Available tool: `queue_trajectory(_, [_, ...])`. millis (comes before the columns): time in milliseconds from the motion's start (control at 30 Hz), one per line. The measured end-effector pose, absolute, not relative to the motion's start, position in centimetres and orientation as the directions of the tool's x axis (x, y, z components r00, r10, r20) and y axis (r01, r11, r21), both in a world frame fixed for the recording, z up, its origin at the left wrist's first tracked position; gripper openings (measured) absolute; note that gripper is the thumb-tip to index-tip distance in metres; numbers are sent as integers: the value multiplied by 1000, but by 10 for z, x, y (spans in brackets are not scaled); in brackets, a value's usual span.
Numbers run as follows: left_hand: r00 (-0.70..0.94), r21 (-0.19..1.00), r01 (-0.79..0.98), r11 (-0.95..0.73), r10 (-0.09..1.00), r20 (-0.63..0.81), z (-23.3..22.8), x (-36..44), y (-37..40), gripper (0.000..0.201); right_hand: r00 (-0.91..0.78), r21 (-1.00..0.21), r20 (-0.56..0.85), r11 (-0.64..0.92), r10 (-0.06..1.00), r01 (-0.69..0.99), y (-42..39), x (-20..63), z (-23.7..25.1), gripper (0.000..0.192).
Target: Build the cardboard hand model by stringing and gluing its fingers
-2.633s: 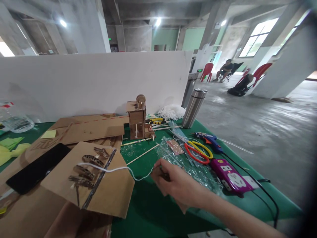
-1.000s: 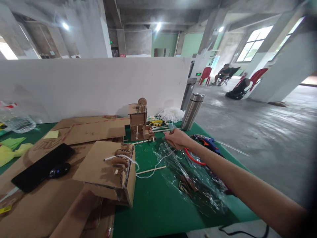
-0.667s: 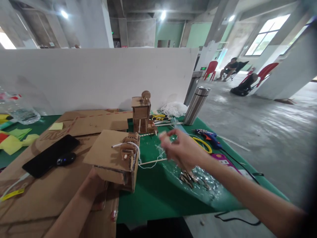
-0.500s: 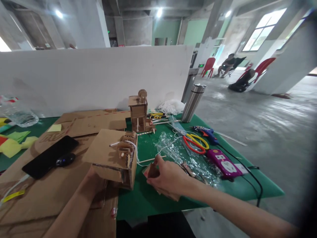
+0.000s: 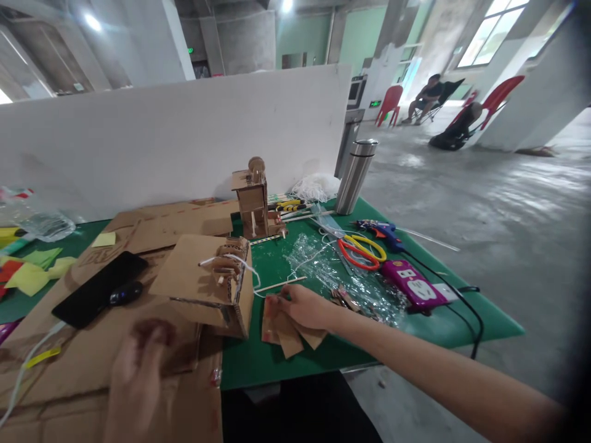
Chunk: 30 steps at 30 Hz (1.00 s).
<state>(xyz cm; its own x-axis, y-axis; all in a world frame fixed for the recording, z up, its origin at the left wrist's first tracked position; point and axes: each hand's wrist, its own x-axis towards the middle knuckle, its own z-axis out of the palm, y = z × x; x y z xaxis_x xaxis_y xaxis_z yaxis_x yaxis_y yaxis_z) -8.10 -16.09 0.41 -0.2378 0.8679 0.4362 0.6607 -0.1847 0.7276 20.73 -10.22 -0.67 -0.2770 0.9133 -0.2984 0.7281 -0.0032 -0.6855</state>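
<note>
My right hand [image 5: 305, 307] is over several small cardboard pieces [image 5: 290, 341] fanned out on the green tabletop, its thumb and fingers pinched at their upper edge. My left hand [image 5: 143, 360] hangs above the cardboard sheet at lower left, smeared by motion, so its fingers are unclear. Between the hands stands a cardboard box model [image 5: 194, 264] with a slanted flat top, upright ribbed pieces and a white cord [image 5: 240, 261] threaded through. A thin wooden stick [image 5: 281, 284] lies just beyond my right hand.
A taller cardboard model [image 5: 252, 203] stands farther back beside a steel flask [image 5: 356, 178]. To the right lie scissors [image 5: 362, 252], clear plastic wrap [image 5: 318, 264], a glue gun [image 5: 381, 232] and a purple power strip [image 5: 410, 286]. A black phone [image 5: 99, 289] and mouse [image 5: 125, 293] rest on the left cardboard.
My left hand has come away from under the box model, moving left and toward me. The cardboard pieces by my right hand now lie flatter and fanned out.
</note>
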Motion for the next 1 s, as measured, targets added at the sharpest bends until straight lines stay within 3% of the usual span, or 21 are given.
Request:
queue_trajectory(67, [-76, 641, 742, -196, 925, 371, -8, -71, -188, 31, -295, -694, -289, 13, 911, 720, -101, 203, -8, 27])
queue_trajectory(167, [63, 409, 879, -244, 911, 409, -22, -44, -208, 29, -326, -681, -269, 60, 906, 730, -100, 197, -9, 23])
queue_trajectory(300, [120, 181, 963, -200, 919, 376, -25, -14, -202, 30, -324, -625, -237, 112, 916, 773, -102, 189, -11, 22])
queue_trajectory(433, [122, 51, 988, -146, 939, 321, -27, 0, -191, 27, -264, -522, -224, 113, 938, 846, -106, 182, -11, 23])
queue_trajectory(533, [120, 30, 990, -135, 950, 287, -31, 6, -187, 28, -225, -444, -203, 116, 953, 889, -108, 179, -10, 25])
queue_trajectory(633, [112, 83, 987, -140, 953, 280, -34, 10, -184, 28, -217, -387, -186, 132, 958, 913, -111, 178, -9, 30])
queue_trajectory(800, [99, 139, 978, -156, 932, 348, -41, 13, -178, 34, -217, -331, -166, 152, 962, 931, -116, 178, -9, 31])
queue_trajectory(1000, [91, 147, 977, -152, 930, 357, -47, 15, -173, 27, -223, -296, -155, 170, 962, 940, -118, 181, -8, 32])
